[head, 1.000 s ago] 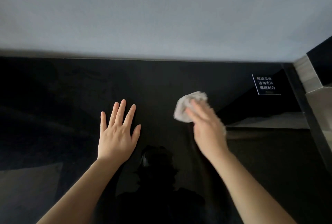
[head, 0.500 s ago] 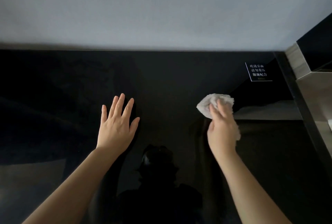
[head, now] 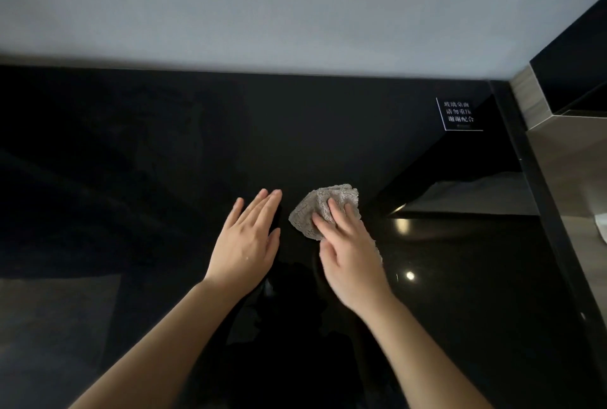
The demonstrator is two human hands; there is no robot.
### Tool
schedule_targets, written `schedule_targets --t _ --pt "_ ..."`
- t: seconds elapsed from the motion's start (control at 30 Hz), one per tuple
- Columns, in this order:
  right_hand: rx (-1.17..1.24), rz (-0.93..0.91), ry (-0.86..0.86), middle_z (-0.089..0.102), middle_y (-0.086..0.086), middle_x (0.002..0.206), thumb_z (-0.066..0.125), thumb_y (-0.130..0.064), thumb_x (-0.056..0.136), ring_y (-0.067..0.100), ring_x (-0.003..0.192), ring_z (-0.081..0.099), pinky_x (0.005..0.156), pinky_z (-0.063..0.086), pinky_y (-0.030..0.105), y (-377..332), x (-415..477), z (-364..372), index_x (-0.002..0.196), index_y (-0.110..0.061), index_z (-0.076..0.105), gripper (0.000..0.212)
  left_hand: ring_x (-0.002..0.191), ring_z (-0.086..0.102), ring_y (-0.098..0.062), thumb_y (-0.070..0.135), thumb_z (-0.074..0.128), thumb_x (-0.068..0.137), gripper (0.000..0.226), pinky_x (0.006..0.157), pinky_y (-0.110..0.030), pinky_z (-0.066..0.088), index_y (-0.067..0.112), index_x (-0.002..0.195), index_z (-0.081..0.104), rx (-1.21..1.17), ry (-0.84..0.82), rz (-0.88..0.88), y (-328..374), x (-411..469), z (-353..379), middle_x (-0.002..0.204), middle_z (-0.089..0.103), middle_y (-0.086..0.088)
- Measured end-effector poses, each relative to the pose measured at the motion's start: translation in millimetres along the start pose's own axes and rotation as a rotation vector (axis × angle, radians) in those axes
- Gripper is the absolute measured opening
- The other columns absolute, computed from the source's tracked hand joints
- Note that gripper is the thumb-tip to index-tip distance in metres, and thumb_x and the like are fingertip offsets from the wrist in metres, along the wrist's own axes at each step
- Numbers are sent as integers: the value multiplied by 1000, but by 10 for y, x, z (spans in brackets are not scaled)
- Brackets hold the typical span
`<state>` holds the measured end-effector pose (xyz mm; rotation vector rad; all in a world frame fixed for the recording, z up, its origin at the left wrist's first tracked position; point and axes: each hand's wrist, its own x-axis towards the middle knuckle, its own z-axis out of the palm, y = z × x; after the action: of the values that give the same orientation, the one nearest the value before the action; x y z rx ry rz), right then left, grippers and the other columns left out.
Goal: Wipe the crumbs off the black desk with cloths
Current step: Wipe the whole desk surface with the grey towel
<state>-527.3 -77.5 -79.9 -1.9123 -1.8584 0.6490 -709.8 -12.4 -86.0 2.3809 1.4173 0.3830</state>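
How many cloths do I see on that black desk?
1: a grey cloth pressed under the right hand on the desk. A white scrap at the picture's right edge, beyond the desk, may be another; too cropped to tell.

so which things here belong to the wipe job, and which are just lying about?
Job: black desk, grey cloth, right hand pressing the cloth, left hand open beside it.
Lying about: sign with white text, back right; white thing at the right edge.

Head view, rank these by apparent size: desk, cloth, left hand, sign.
1. black desk
2. left hand
3. cloth, partly under the right hand
4. sign, though it sits farther away
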Motion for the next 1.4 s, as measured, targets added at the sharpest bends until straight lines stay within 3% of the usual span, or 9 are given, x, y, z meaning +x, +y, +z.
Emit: schedule_targets --t 0.13,0.23,0.3,0.4,0.57,0.73,0.9,1.17,1.4 --pt "474 175 36 67 -9 123 43 -14 101 4 86 61 84 49 23 316 60 -604 132 -38 55 41 104 59 -18 22 46 92 42 77 -34 48 17 133 51 -50 89 25 528 129 72 122 61 3" --pt "262 205 166 55 -9 138 43 -7 100 6 135 42 116 31 41 603 81 -573 135 -24 55 41 110 55 -21 48 43 89 54 81 -37 48 26 138 46 8 19 -63 937 228 241 127 57 -2" --pt "135 199 180 49 -2 145 45 -5 99 10 143 28 120 17 50 777 57 -425 137 -17 54 41 118 51 -28 54 44 86 59 90 -42 46 25 138 45 85 -57 -172 1155 272 397 136 51 -13" --pt "8 129 200 42 1 150 47 -5 97 9 144 20 122 7 43 868 0 -299 137 -13 53 41 131 40 -34 27 53 86 48 106 -48 37 14 132 45 115 -85 -218 1334 352 480 149 35 -19" --pt "-76 93 240 43 1 150 48 -2 93 15 145 25 121 14 47 877 4 -246 137 -14 53 46 148 2 -18 15 48 90 60 120 -43 6 29 146 30 56 -79 -164 779 527 380 161 8 2" --pt "-166 74 262 43 3 150 50 -4 92 20 145 28 120 16 49 866 6 -203 137 -13 52 46 146 11 -33 44 41 95 51 117 -55 16 27 143 36 121 -14 -164 775 532 517 158 17 -13" --pt "-192 54 252 42 4 151 49 -4 93 21 145 27 120 17 50 873 -12 -200 139 -13 50 47 146 11 -34 20 45 96 47 118 -50 18 22 144 40 103 43 -172 622 599 544 157 18 -19" --pt "-311 79 126 30 5 157 44 -13 99 25 148 19 119 18 54 811 -86 -210 147 -15 38 49 144 25 -21 33 41 93 48 116 -51 23 26 140 48 100 -84 222 630 -334 467 154 32 -4" --pt "-481 123 60 20 3 161 18 -43 99 30 148 15 116 14 57 703 -377 -43 153 -23 24 58 145 22 -27 39 49 91 51 117 -49 18 23 139 50 96 27 -77 312 -106 329 154 33 -8"
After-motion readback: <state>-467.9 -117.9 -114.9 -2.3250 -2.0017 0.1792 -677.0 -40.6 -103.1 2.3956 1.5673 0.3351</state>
